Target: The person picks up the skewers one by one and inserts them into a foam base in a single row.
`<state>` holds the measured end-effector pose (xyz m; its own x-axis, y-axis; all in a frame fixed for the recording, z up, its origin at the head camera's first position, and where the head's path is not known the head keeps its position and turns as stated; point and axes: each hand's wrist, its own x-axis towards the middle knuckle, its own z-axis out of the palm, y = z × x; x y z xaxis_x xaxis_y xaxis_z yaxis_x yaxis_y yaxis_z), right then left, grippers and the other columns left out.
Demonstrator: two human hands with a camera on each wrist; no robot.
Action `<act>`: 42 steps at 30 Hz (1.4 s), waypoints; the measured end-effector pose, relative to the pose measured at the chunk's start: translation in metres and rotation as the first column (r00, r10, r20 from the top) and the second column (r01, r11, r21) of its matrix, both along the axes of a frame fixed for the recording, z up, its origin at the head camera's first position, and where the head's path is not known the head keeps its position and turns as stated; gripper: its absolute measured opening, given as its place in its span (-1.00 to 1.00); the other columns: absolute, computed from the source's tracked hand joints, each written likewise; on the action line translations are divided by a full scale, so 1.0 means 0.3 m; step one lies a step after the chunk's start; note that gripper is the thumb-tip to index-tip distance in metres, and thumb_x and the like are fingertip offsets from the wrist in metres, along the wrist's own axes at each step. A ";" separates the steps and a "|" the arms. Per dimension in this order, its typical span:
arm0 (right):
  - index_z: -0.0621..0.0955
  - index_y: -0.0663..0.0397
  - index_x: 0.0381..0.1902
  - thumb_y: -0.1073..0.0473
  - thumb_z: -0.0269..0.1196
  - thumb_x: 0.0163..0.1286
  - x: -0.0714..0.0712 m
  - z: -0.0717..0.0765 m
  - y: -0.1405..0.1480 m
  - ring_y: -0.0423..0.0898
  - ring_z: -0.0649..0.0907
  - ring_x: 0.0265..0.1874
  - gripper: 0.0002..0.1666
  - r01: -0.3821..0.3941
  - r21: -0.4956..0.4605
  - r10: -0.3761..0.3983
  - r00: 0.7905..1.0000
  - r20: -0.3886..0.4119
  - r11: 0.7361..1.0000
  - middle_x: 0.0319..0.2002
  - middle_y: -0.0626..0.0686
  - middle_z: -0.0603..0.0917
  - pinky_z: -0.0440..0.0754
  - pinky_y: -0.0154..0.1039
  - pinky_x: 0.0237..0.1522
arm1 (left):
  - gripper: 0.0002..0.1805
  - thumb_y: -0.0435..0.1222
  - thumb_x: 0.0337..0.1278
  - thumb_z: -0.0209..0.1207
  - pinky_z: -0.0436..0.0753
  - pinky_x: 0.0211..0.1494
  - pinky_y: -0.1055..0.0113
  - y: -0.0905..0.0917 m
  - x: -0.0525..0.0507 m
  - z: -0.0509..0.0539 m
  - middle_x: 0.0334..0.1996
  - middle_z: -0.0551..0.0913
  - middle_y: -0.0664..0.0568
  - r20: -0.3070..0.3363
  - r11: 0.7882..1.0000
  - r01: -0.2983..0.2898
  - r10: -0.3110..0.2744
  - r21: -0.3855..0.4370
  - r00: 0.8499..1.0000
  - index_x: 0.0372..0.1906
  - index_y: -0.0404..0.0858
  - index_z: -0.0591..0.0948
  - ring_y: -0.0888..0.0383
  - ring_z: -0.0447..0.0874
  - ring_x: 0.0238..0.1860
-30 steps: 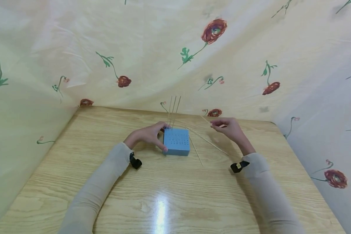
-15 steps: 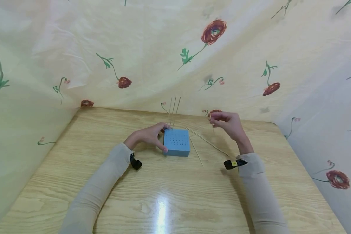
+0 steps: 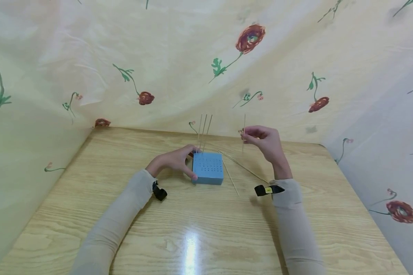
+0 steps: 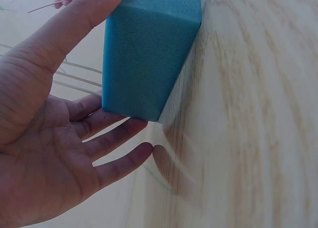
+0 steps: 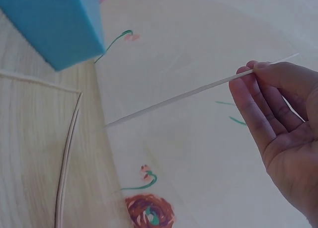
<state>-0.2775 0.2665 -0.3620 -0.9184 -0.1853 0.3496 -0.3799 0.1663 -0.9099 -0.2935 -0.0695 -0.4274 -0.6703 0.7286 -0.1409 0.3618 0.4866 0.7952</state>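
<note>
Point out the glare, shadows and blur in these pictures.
Head: a bright streak of glare on the table, a shadow along the right sleeve; left wrist: a shadow or reflection beside the left hand, table blurry; right wrist: dim, flat light on the cloth.

Now the blue block (image 3: 208, 179), mid-frame: matt, finely grained, foam-like! Pale sticks (image 3: 231, 178) just right look like smooth bare wood, the wood-grain tabletop (image 3: 165, 229) gleams glossy at lower centre, flowered sheet (image 3: 179, 57) up top creased, faintly shiny

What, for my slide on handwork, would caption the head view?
Left hand holds a blue block with three standing sticks; right hand pinches another stick above the table.
</note>
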 end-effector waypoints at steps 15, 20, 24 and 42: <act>0.74 0.33 -0.13 0.33 0.42 0.31 -0.004 0.047 -0.075 -0.19 0.78 -0.39 -0.80 0.013 -0.112 -0.015 1.000 -0.018 0.994 -0.33 -0.06 0.82 0.71 -0.38 -0.36 | 0.14 -0.12 -0.12 0.60 0.33 0.52 -0.01 0.006 0.011 0.000 0.47 0.22 -0.12 0.025 1.000 0.009 -0.009 0.001 1.000 0.53 -0.24 0.17 -0.10 0.26 0.47; 0.70 0.44 -0.12 0.39 0.41 0.29 -0.008 0.047 -0.094 -0.16 0.79 -0.36 -0.77 -0.015 -0.182 0.014 1.000 -0.007 0.983 -0.31 -0.02 0.82 0.75 -0.34 -0.29 | 0.15 -0.11 -0.13 0.61 0.32 0.53 -0.01 0.007 0.012 -0.001 0.47 0.22 -0.11 0.018 1.000 0.000 0.000 -0.002 1.000 0.53 -0.24 0.17 -0.10 0.26 0.47; 0.64 0.57 -0.09 0.45 0.39 0.28 -0.006 0.042 -0.106 -0.14 0.77 -0.36 -0.71 -0.028 -0.214 0.030 1.000 0.007 0.976 -0.31 0.01 0.81 0.77 -0.28 -0.21 | 0.14 -0.11 -0.13 0.61 0.32 0.53 -0.01 0.007 0.011 -0.004 0.46 0.25 -0.12 0.013 1.000 -0.002 0.002 -0.002 1.000 0.52 -0.25 0.18 -0.09 0.27 0.46; 0.71 0.30 -0.23 0.49 0.38 0.26 -0.021 0.034 -0.132 -0.14 0.77 -0.38 -0.87 -0.052 -0.226 0.055 0.998 0.008 0.973 -0.35 -0.01 0.77 0.78 -0.25 -0.22 | 0.15 -0.10 -0.13 0.61 0.34 0.52 -0.02 -0.003 0.011 0.010 0.47 0.22 -0.12 0.021 1.000 0.005 -0.005 0.000 1.000 0.53 -0.25 0.17 -0.11 0.27 0.46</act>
